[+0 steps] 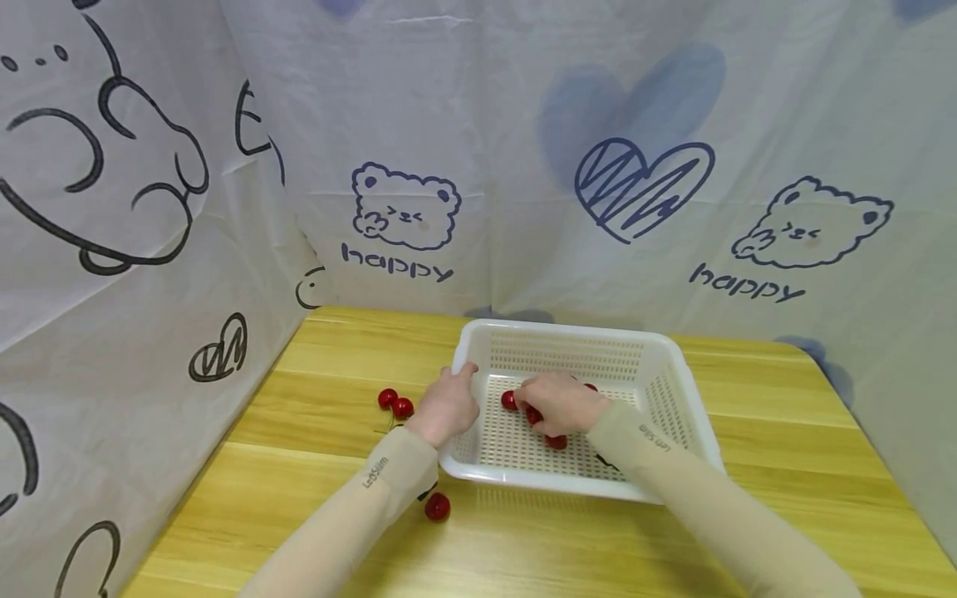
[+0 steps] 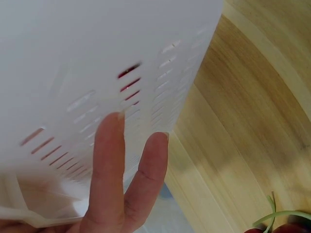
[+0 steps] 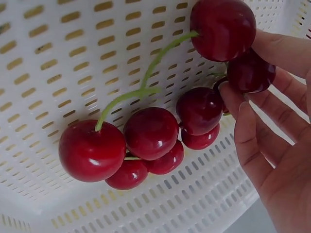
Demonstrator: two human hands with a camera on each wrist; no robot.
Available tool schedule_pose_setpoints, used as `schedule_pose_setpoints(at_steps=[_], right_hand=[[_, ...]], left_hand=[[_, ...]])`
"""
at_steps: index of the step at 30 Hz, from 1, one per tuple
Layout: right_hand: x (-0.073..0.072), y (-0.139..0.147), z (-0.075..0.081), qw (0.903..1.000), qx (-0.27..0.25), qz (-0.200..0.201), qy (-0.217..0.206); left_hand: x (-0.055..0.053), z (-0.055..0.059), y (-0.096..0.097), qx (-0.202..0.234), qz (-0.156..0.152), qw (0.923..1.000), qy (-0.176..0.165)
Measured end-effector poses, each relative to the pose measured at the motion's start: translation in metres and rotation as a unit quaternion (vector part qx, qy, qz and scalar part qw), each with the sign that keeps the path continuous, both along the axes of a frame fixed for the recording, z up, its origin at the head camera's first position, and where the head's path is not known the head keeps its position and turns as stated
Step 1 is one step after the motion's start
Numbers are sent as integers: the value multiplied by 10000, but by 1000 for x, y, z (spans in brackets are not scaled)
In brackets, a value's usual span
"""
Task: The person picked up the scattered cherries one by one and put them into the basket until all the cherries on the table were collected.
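A white plastic basket with slotted walls stands on the table. My left hand grips its left rim; in the left wrist view two fingers lie against the outside wall. My right hand reaches down inside the basket among red cherries. In the right wrist view, its fingers and thumb are around a dark red cherry. Right beside that one is a larger cherry with a green stem. Several more cherries lie in a cluster on the slotted floor.
Two cherries with green stems lie on the wooden table left of the basket. Another cherry lies near the basket's front left corner. A white cloth with drawings hangs behind the table and along its sides.
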State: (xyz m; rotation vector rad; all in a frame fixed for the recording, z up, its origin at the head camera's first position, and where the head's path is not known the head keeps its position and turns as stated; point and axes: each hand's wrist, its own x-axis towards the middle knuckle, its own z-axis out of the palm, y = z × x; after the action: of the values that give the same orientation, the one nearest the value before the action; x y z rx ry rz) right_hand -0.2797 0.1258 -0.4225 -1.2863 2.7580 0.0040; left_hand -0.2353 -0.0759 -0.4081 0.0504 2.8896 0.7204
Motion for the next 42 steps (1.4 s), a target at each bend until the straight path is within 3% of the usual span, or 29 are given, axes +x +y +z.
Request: schedule_pose_setpoints(at_steps=[10,28,34,42], right_hand=[[1,0,0,9994,178,-295,-52],[8,6,13,9975,-39,-615,-347],[10,15,25,9966,-288,-657,-405],[16,36,52,9940,-782,-768,35]], left_hand=[[1,1,2,34,31,10000,-75],[0,0,3,41,19,10000,-20],[1,-1,3,21,-19,10000,52],[-1,-4,0,-45,-86,9998,179]])
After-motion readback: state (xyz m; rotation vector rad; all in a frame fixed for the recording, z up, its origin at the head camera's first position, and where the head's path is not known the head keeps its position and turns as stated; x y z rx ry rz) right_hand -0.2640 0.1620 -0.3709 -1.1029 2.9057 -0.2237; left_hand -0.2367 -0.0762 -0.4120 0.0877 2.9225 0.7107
